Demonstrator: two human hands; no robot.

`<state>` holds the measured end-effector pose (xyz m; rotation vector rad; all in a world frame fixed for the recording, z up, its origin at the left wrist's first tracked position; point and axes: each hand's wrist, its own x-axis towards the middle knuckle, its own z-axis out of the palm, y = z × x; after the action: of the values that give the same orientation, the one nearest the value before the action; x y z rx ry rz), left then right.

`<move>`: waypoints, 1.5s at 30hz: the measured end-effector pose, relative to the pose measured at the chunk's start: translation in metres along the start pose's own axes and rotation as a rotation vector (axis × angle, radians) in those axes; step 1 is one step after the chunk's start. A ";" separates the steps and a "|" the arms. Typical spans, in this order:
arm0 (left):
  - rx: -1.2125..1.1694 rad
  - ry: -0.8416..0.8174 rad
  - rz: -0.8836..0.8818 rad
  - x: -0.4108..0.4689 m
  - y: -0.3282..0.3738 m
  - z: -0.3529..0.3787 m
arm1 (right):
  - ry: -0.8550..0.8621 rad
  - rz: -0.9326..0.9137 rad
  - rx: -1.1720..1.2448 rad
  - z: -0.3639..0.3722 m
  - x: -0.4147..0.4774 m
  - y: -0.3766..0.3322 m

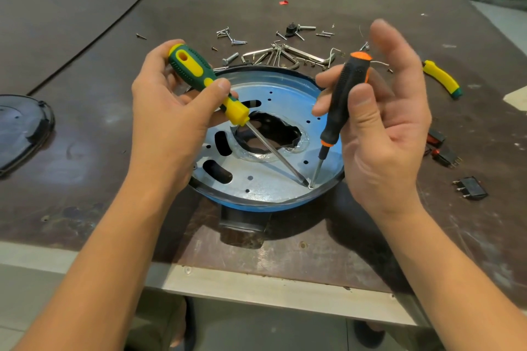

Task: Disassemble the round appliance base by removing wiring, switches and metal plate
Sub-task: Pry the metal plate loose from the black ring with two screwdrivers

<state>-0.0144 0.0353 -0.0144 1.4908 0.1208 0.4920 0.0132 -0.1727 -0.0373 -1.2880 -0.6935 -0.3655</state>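
Galvanised metal plate (268,179) sits in the blue-rimmed round base (248,204), between and below both hands. Left hand (168,111) grips a green-yellow screwdriver (199,77); right hand (379,128) pinches a black-orange screwdriver (342,100). Both tips meet at the plate's edge near the right wrist. Risk: a prying tip slips and jabs a palm, or the unheld base skids on the surface (85,151). The base holds only the plate; underneath is hidden.

A worn brown tabletop (285,242) (pale metal edging) stands over a grey floor (271,330) in even light.
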 end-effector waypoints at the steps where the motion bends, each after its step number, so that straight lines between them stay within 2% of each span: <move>1: -0.003 0.001 -0.001 0.000 0.000 0.000 | -0.009 0.006 0.016 0.000 0.000 0.000; 8: 0.001 0.005 -0.004 0.000 0.000 0.000 | 0.041 -0.019 -0.038 0.005 0.003 -0.002; 15: 0.029 0.017 0.000 0.000 -0.001 0.000 | 0.051 0.010 0.089 0.004 0.002 -0.001; 20: 0.027 0.017 0.000 0.000 -0.002 0.001 | 0.060 -0.010 -0.012 0.005 0.002 0.000; 25: 0.033 0.019 -0.004 -0.001 -0.001 0.001 | 0.044 0.029 0.123 0.003 -0.001 -0.003; 31: 0.030 0.021 -0.011 -0.001 0.000 0.002 | 0.070 0.004 -0.039 0.006 0.004 -0.005; 37: 0.040 0.019 -0.015 0.000 -0.001 0.002 | 0.057 0.066 0.087 0.005 0.002 -0.006; 42: 0.044 0.029 -0.005 0.000 -0.002 0.003 | 0.077 0.045 0.003 0.009 0.006 -0.008; 45: 0.046 0.027 -0.004 0.000 -0.002 0.002 | 0.068 0.084 0.052 0.004 0.005 -0.006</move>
<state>-0.0129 0.0334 -0.0159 1.5286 0.1567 0.5088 0.0121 -0.1698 -0.0296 -1.2458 -0.5857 -0.3191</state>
